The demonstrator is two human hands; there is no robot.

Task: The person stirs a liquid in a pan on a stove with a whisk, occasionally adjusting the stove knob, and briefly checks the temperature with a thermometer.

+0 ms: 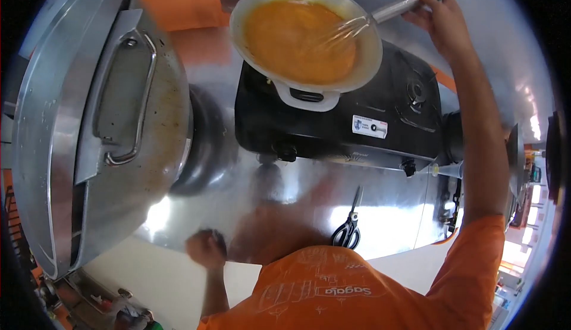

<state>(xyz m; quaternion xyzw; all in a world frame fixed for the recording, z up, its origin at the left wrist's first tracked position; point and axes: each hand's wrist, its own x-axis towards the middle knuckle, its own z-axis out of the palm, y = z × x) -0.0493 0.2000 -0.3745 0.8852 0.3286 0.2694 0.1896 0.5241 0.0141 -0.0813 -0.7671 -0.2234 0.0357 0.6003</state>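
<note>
My right hand [437,14] is raised at the upper right and grips the metal handle of a whisk [380,13]. The whisk's wires dip into an orange liquid [297,38] that fills a shallow two-handled metal pan [363,68]. The pan sits on the left burner of a black gas stove [380,122]. My left hand [205,249] is closed in a fist with nothing in it. It rests low at the near edge of the steel counter [285,181], well away from the pan.
A large steel pot with a handled lid [119,104] fills the left side, next to the stove. Black-handled scissors [350,226] lie on the counter in front of the stove. The stove's second burner [416,89] is bare. My orange shirt [357,294] fills the bottom.
</note>
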